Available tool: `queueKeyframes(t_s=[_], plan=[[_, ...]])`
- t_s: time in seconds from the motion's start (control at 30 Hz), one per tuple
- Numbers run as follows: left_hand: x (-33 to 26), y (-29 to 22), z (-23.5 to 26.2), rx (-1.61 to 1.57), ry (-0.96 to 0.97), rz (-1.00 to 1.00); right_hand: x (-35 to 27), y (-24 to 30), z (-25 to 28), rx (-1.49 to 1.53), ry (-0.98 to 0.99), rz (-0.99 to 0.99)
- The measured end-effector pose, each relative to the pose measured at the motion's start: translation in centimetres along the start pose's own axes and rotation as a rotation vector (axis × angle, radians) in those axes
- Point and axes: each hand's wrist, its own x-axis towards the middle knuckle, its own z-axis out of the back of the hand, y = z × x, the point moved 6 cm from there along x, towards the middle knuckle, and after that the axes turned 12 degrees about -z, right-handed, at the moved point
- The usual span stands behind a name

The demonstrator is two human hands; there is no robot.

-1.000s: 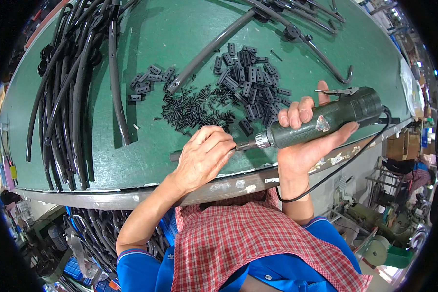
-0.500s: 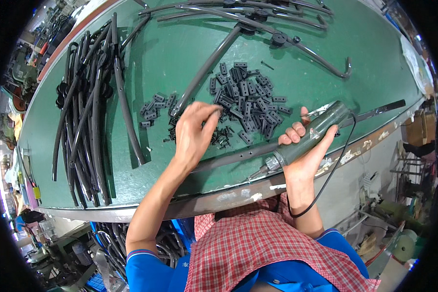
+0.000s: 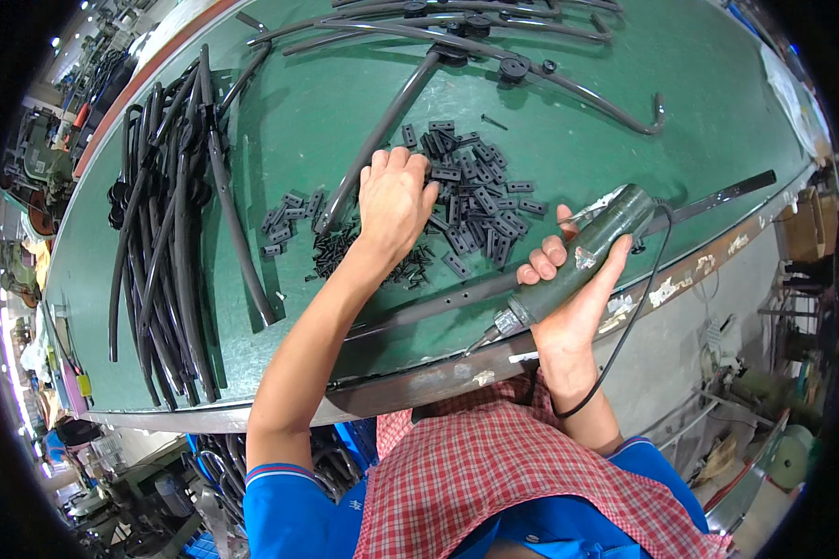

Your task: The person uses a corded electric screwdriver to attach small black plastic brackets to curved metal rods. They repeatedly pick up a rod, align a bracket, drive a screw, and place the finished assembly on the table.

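My left hand (image 3: 393, 203) reaches over the left side of a pile of small black plastic blocks with holes (image 3: 480, 200). Its fingers curl down out of sight, so whether they hold a piece cannot be told. Below that hand lies a heap of small dark screws (image 3: 340, 253). My right hand (image 3: 569, 307) is wrapped round a dark green corded electric screwdriver (image 3: 583, 256), its bit slanting down-left near the table's front edge. Behind the screwdriver, a dark metal tube with small holes (image 3: 438, 300) lies along the near edge.
Many dark bent tubes (image 3: 172, 233) are stacked on the left of the green table (image 3: 569, 140). More bent tubes with round knobs (image 3: 513, 70) lie at the back. A lone screw (image 3: 494, 122) sits beyond the blocks. The screwdriver's black cord (image 3: 639, 321) hangs past my right wrist.
My left hand has moved away from me, from above the screws to the block pile. My right hand still holds the screwdriver, almost in place. The view has shifted slightly.
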Motion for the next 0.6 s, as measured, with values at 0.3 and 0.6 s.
queueKeyframes(t_s=[0.3, 0.6], plan=[[-7.2, -2.3, 7.3, -0.37, -0.076, 0.088, 0.1, -0.1, 0.4, 0.002, 0.009, -0.027], [-11.4, -6.7, 3.3, -0.51, -0.052, -0.049, -0.4, 1.3, -2.2, -0.144, 0.105, 0.128]])
